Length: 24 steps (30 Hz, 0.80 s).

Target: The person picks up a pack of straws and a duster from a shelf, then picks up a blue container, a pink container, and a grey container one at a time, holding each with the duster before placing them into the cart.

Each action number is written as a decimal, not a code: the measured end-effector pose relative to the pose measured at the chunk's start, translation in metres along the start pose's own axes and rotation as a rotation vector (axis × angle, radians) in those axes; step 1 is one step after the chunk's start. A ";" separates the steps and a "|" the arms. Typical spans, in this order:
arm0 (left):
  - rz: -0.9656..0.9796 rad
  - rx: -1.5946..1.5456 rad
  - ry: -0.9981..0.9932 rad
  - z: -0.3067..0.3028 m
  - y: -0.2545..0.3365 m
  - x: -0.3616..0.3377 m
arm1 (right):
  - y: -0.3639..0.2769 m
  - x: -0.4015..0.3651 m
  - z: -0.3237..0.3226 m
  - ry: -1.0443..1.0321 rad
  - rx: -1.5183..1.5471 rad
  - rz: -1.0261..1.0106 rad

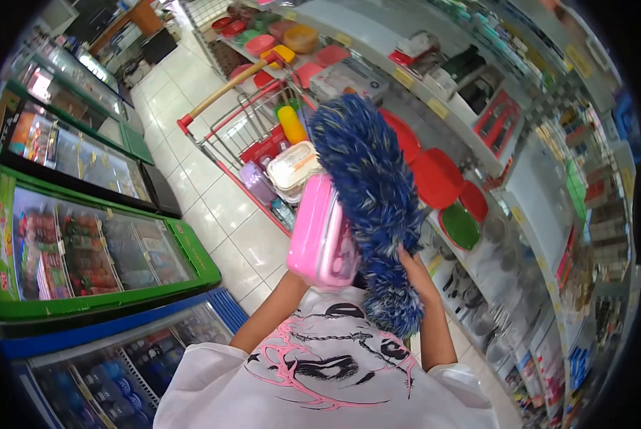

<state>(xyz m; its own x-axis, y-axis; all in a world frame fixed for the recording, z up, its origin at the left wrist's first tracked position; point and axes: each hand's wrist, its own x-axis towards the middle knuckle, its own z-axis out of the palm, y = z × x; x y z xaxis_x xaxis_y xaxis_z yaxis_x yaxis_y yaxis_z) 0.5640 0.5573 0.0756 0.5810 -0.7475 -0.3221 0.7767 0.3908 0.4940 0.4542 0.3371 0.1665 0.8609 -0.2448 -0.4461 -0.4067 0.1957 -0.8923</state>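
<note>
My right hand (422,277) is closed around the lower part of one fluffy blue duster (367,171), its fingertips partly buried in the pile. My left hand (297,281) is at the underside of one pink lunch box (312,232); its fingers are hidden, so I cannot tell how far they close. Both things are up in front of my shirt, side by side, the duster overlapping the box's edge. Beyond them is one shopping cart (220,93) with one yellow bottle (291,125) and one cream-lidded food container (292,166) inside. To my right, one green plate (460,226) sits near three red plates (437,177) on shelving.
</note>
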 end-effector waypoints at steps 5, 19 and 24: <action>0.137 -0.053 0.037 -0.014 0.007 -0.012 | 0.019 -0.009 -0.024 0.059 -0.544 -0.480; 0.309 -0.077 0.003 -0.020 -0.006 -0.010 | 0.050 0.010 -0.052 0.260 -0.650 -0.444; 0.366 -0.094 -0.018 -0.023 -0.013 -0.023 | 0.065 -0.020 -0.044 -0.128 -0.795 -0.377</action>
<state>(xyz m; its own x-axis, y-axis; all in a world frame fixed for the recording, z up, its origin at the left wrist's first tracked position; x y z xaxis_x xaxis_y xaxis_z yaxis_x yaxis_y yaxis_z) 0.5459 0.5819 0.0575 0.8208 -0.5579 -0.1231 0.5376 0.6812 0.4970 0.3974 0.3130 0.1148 0.9886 -0.0425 -0.1442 -0.1404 -0.6053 -0.7835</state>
